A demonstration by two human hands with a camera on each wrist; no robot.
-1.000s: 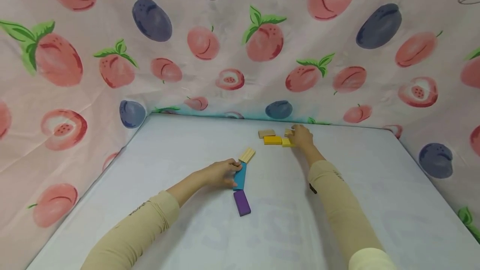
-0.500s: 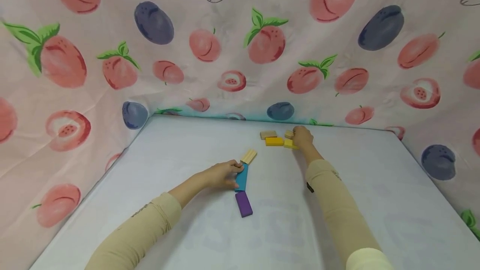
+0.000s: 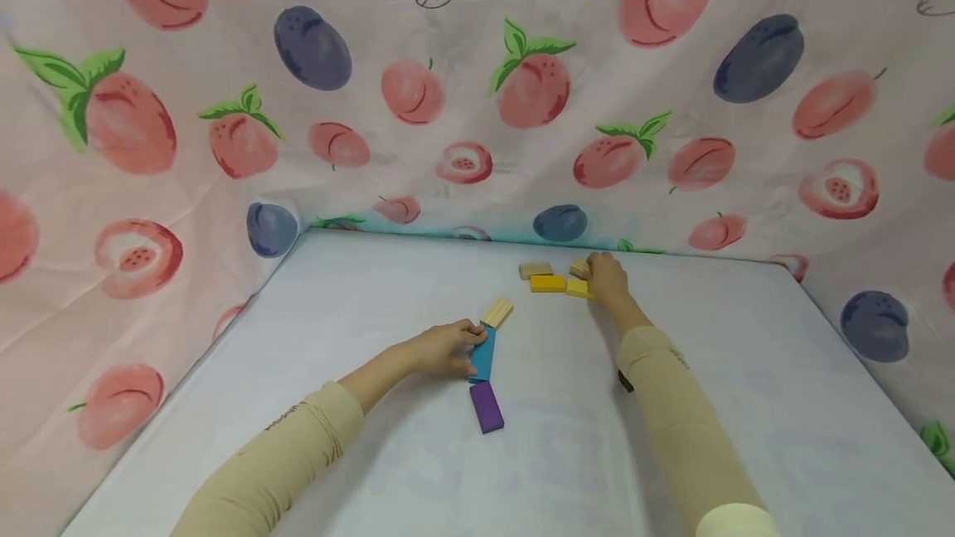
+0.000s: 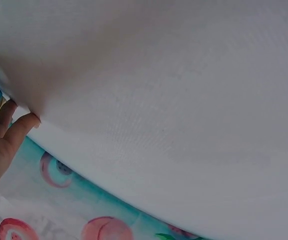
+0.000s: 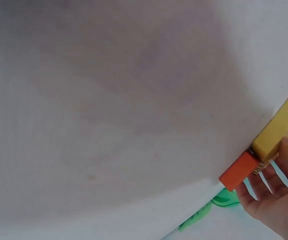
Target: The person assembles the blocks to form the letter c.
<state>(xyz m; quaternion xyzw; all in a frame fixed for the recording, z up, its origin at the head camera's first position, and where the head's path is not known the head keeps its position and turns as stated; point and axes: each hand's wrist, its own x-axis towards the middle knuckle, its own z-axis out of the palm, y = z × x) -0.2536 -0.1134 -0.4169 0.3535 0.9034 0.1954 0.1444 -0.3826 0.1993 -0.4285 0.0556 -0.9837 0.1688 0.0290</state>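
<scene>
In the head view my left hand [image 3: 446, 348] holds a blue block [image 3: 483, 355] lying flat, thumb at its near end and fingers at its far end. A ridged plain wooden block [image 3: 497, 312] meets the far end; a purple block [image 3: 487, 407] lies at the near end. Farther back, my right hand [image 3: 609, 276] grips another plain wooden block [image 3: 579, 268], behind a yellow block [image 3: 579, 288]. The right wrist view shows the thumb at this wooden block and a red-orange block [image 5: 239, 171] beside the fingers, in line with the yellow one. The head view hides the red-orange block.
An orange block [image 3: 548, 283] adjoins the yellow block on its left, with a plain wooden block [image 3: 535, 271] behind it. A dark object [image 3: 625, 381] shows beside the right sleeve. Fruit-print cloth [image 3: 462, 89] walls the white table [image 3: 358, 280] at the back and sides.
The wooden block at my right hand has turned slightly, and the right fingers have shifted a little around it. My left hand stays on the blue block. The head view has tilted slightly.
</scene>
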